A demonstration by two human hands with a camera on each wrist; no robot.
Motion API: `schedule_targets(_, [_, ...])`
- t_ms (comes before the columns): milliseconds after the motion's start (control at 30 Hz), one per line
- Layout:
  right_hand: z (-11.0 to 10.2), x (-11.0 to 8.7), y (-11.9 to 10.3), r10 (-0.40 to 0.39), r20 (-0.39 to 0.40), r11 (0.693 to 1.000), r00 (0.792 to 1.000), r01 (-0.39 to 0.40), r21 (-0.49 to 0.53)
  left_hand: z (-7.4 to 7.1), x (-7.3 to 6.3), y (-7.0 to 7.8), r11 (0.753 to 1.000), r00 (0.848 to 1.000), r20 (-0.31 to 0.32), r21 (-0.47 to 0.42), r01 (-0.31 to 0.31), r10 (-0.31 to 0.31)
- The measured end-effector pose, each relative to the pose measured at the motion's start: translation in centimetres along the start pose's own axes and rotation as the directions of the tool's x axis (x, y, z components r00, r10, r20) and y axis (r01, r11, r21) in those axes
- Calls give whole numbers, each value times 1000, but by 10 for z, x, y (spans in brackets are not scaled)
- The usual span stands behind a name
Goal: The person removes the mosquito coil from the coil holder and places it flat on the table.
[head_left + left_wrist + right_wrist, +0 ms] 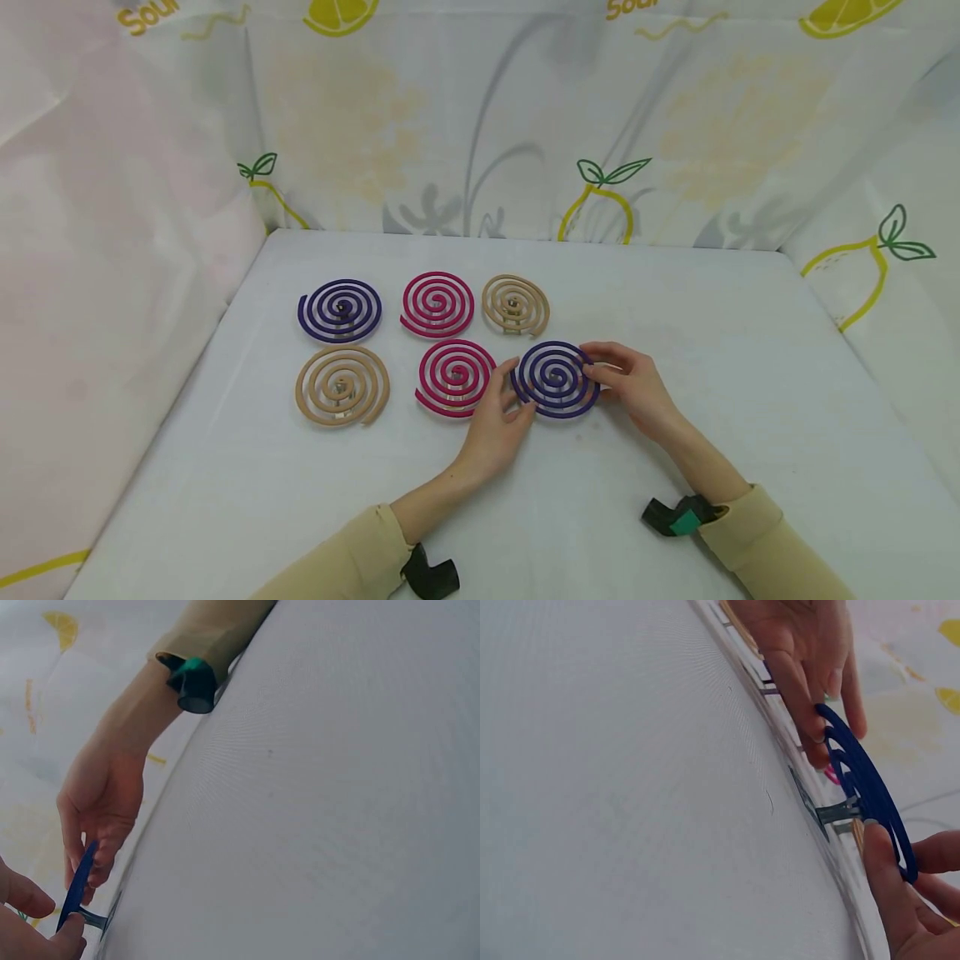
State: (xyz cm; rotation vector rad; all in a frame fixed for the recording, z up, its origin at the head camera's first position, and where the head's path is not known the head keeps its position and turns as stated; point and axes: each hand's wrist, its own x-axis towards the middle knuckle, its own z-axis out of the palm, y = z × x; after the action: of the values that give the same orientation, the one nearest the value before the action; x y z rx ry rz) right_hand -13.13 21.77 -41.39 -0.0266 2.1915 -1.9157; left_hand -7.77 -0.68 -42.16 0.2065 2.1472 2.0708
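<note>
A dark blue spiral mosquito coil (pixel 555 379) sits at the right end of the front row, raised on a small metal stand (pixel 836 814). My left hand (pixel 495 429) holds its left rim, the thumb low and the forefinger higher up. On the opposite side my right hand (pixel 637 387) pinches the upper right rim between thumb and fingers. Seen edge-on in the left wrist view, the blue coil (pixel 77 885) tilts between both hands. Just left of it a pink coil (pixel 457 373) is partly covered by my left fingers.
A tan coil (pixel 342 387) lies at the front row's left end. Behind stand another dark blue coil (pixel 342 308), a pink coil (pixel 437 304) and a tan coil (pixel 513 305). The white table (pixel 300 508) meets lemon-printed cloth (pixel 337 125) at the back and sides.
</note>
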Motion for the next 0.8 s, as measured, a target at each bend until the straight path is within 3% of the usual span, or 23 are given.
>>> schedule_targets(367, [0, 0, -3, -9, -6, 1000, 1000, 9, 0, -1, 1, 6, 999, 999, -13, -28, 37, -37])
schedule_targets(800, [-6, 1, -9, -25, 2, 999, 1000, 25, -30, -1, 4, 5, 999, 998, -52, -38, 19, -21])
